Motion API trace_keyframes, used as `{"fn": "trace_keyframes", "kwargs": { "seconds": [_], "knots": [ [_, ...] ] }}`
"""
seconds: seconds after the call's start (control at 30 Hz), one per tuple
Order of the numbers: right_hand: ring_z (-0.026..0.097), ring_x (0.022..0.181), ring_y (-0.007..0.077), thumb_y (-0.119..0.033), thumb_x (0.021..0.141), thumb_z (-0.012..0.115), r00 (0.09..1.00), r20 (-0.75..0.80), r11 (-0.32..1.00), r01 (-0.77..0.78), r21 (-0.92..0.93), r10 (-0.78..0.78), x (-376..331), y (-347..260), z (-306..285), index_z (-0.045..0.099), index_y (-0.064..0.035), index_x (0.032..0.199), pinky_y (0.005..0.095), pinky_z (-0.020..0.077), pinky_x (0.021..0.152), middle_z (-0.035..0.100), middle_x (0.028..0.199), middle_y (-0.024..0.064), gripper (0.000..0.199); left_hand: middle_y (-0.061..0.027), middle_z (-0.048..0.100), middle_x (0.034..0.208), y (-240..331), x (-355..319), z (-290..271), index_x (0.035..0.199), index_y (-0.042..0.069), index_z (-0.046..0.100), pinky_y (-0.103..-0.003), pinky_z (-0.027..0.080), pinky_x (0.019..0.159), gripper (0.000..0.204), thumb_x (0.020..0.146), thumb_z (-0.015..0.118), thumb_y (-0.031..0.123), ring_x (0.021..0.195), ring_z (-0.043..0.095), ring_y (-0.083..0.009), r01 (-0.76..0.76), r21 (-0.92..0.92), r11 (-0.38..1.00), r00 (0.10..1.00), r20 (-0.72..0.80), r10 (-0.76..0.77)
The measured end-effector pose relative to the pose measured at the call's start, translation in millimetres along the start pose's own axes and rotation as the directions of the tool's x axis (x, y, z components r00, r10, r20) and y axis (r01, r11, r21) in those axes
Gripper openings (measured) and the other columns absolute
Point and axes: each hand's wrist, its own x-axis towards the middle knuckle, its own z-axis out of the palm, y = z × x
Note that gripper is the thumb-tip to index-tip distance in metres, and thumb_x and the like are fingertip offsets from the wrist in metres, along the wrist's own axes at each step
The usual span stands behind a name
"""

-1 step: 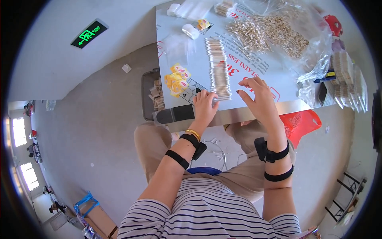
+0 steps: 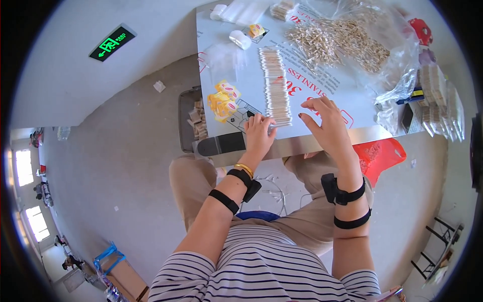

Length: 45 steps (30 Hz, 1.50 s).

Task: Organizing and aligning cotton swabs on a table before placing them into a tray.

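Note:
A long row of cotton swabs [image 2: 276, 85] lies side by side on the table, running away from me. My left hand [image 2: 259, 133] rests at the near end of that row, fingers bent and apart, their tips against the left ends of the nearest swabs. Just right of the row, my right hand [image 2: 324, 118] hovers with thumb and fingers spread, holding nothing. Left of the swabs sits a small pile of yellow and white labels [image 2: 224, 103]. Clear plastic bags [image 2: 226, 63] lie flat beyond the labels.
A heap of loose swabs [image 2: 337, 43] spills from a big clear bag at the far right. Packed swab bundles [image 2: 437, 100] stand along the right edge. A grey bin [image 2: 187, 121] stands left of the table; a red bag [image 2: 382, 158] hangs below its front edge.

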Motion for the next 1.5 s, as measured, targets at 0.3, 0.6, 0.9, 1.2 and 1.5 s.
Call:
{"fn": "trace_keyframes", "kwargs": {
  "seconds": [0.3,0.6,0.9,1.2,1.5],
  "knots": [
    [0.064,0.102,0.03,-0.01,0.09,0.074,0.999,-0.014,0.999,0.036,0.002,-0.036,3,0,4,0.07,-0.0025,0.111,0.0416,0.0509,0.09,0.068,0.104,0.0126,0.022,-0.0012,0.054,0.095,2,0,2,0.094,0.023,0.075,-0.042,0.037,0.087,0.017,0.079,0.082,0.018,0.096,0.055,-0.0238,-0.039,-0.004,0.999,0.999,-0.014,0.039],
    [0.062,0.109,0.0312,-0.021,0.092,0.075,1.0,0.001,1.0,0.016,-0.002,-0.016,2,8,2,0.071,-0.0088,0.112,0.0463,0.0464,0.095,0.069,0.109,0.0081,0.024,-0.0023,0.055,0.1,4,4,7,0.102,0.023,0.075,-0.043,0.037,0.089,0.025,0.078,0.083,0.02,0.099,0.055,-0.0257,-0.044,0.009,0.999,0.999,-0.017,0.044],
    [0.061,0.108,0.0321,-0.022,0.093,0.074,1.0,-0.01,1.0,0.012,-0.004,-0.012,1,8,3,0.071,-0.0093,0.111,0.0488,0.0458,0.094,0.068,0.108,0.0088,0.022,-0.0032,0.057,0.102,5,5,9,0.105,0.022,0.073,-0.045,0.039,0.092,0.031,0.076,0.084,0.019,0.103,0.056,-0.0264,-0.063,0.019,0.998,0.998,-0.017,0.063],
    [0.062,0.108,0.0322,-0.023,0.092,0.075,1.0,-0.006,1.0,-0.002,0.012,0.003,1,9,2,0.071,-0.0093,0.111,0.0492,0.0457,0.096,0.068,0.108,0.0093,0.024,-0.0036,0.057,0.102,5,6,10,0.108,0.022,0.073,-0.045,0.039,0.092,0.032,0.077,0.084,0.019,0.102,0.056,-0.0262,-0.082,0.029,0.996,0.997,-0.008,0.082],
    [0.062,0.108,0.0325,-0.022,0.091,0.076,1.0,-0.016,1.0,-0.001,0.025,0.001,1,9,0,0.071,-0.009,0.112,0.0473,0.0459,0.096,0.068,0.108,0.0098,0.025,-0.0044,0.057,0.103,9,10,14,0.111,0.019,0.073,-0.046,0.038,0.092,0.032,0.08,0.08,0.023,0.103,0.057,-0.0264,-0.094,0.02,0.995,0.995,-0.042,0.095]
  ]
}}
